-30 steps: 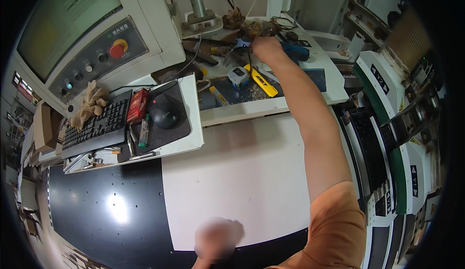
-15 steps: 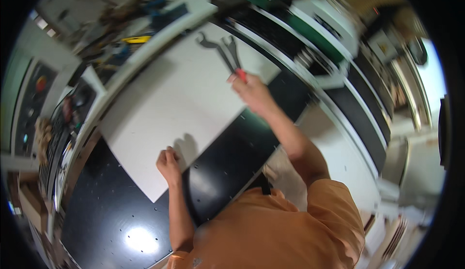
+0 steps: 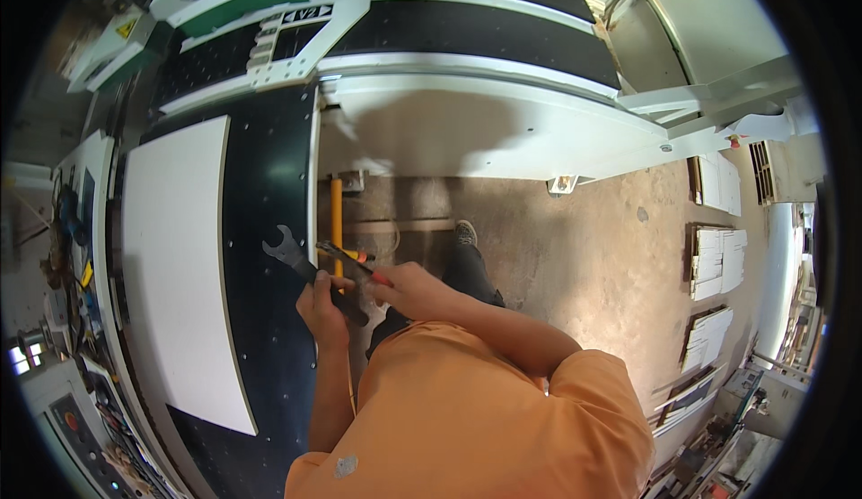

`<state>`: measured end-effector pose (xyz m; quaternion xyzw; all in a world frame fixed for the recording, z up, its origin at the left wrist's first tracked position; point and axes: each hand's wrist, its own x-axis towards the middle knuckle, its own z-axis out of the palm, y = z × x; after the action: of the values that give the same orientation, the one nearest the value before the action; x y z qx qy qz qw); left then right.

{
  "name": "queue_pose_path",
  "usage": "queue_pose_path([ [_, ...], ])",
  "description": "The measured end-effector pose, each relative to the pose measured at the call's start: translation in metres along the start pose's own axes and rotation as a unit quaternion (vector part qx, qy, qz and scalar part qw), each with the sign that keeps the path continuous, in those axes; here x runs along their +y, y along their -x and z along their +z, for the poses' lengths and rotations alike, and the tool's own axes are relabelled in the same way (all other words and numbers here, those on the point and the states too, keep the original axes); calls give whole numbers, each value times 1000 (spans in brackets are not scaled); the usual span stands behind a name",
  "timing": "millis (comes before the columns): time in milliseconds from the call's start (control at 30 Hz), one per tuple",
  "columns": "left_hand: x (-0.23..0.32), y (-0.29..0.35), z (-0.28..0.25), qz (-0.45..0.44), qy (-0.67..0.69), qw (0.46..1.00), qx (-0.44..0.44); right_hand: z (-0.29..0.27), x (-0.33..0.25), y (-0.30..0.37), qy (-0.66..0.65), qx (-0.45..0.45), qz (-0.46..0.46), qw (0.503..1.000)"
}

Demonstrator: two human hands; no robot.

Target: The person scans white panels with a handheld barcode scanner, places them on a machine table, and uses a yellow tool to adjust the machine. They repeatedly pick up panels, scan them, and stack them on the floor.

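Observation:
In my left hand is a dark open-end wrench, its jaw pointing away to the upper left, over the edge of the black table. The fingers wrap round its handle. Close beside it on the right, my right hand grips a red-handled tool with a narrow dark metal head; its exact kind is unclear. The tool's head reaches left toward the wrench, and I cannot tell whether the two touch. A white panel lies on the black table left of both hands.
An upright yellow bar stands beside the table edge, just beyond my hands. The machine's white side panel runs across ahead. White stacks lie on the floor at the right. A cluttered bench stands at far left.
My view and body have turned right, away from the white panel. The wrench has passed from my right hand to my left, which was empty; the right keeps the red-handled tool.

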<state>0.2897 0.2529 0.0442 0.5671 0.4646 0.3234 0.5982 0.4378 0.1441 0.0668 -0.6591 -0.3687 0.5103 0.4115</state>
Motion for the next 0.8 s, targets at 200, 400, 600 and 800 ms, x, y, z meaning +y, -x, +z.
queue_pose_path([
  [200,23,-47,87,-72,-31,997,19,-198,47,-19,182,265,-65,945],
  [400,50,-76,227,-96,-61,993,33,-401,52,-130,387,372,-91,839],
  [600,81,-113,296,-54,-92,994,-22,-471,46,-236,456,335,-227,793],
  [800,105,-193,343,-104,-67,992,5,-436,17,-209,246,279,-281,885],
])
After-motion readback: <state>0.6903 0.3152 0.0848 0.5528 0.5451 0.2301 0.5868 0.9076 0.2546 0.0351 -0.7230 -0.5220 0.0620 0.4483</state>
